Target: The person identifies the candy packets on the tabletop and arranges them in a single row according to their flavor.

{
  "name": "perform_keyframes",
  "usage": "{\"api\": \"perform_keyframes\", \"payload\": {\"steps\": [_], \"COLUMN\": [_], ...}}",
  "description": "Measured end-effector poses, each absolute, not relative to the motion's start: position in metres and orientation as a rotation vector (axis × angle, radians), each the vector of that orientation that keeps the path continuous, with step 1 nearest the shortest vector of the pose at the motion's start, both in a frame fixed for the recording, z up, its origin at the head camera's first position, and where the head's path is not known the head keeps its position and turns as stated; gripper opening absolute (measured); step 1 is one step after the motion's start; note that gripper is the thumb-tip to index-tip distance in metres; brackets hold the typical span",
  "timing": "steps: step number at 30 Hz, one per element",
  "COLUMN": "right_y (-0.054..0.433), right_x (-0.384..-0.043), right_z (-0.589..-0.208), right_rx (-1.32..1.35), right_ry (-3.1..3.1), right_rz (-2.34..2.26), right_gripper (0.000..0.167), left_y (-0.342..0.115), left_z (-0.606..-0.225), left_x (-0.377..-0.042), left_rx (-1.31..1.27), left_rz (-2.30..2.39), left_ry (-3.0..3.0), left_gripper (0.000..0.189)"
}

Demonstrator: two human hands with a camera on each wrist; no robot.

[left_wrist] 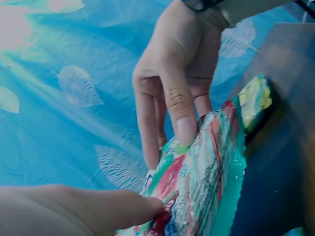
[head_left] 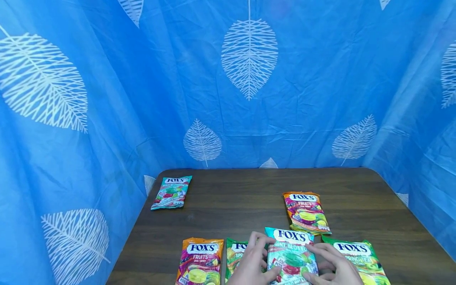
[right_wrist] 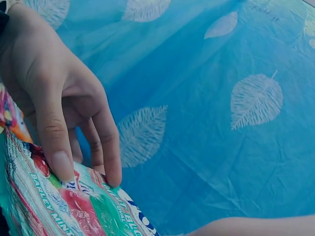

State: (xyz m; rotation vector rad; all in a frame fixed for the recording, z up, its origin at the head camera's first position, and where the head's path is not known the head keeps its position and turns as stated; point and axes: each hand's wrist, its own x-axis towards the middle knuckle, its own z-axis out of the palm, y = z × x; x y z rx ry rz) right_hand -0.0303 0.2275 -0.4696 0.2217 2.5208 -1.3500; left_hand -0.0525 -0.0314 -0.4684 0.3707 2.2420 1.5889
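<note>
A teal Fox's Mint Blossom candy bag (head_left: 293,259) is held between both hands at the front of the table. My left hand (head_left: 251,263) grips its left edge, with curled fingers and the thumb on the front. On the opposite edge, my right hand (head_left: 335,263) pinches it the same way. Both wrist views show the bag's crinkled side (left_wrist: 197,172) and fingers pressed to it. Behind my left hand lies a green Spring Tea bag (head_left: 233,253), partly covered. Another Spring Tea bag (head_left: 367,261) lies beside my right hand.
Left of the hands is an orange Fruits bag (head_left: 199,263). A second Fruits bag (head_left: 307,213) lies just beyond the held bag. Another Mint Blossom bag (head_left: 172,192) sits at the table's far left corner. Blue leaf-print curtain (head_left: 303,99) surrounds the dark wooden table (head_left: 235,198).
</note>
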Motion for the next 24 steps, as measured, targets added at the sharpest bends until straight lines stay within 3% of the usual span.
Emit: {"api": "perform_keyframes", "payload": {"steps": [24], "right_y": [0.178], "right_x": [-0.044], "right_z": [-0.432], "right_rx": [0.031], "right_ry": [2.556], "right_rz": [-1.596], "right_gripper": [0.072], "left_y": [-0.081], "left_z": [-0.435], "left_x": [-0.061], "left_rx": [0.472], "left_rz": [1.616], "left_ry": [2.406], "left_gripper": [0.053]}}
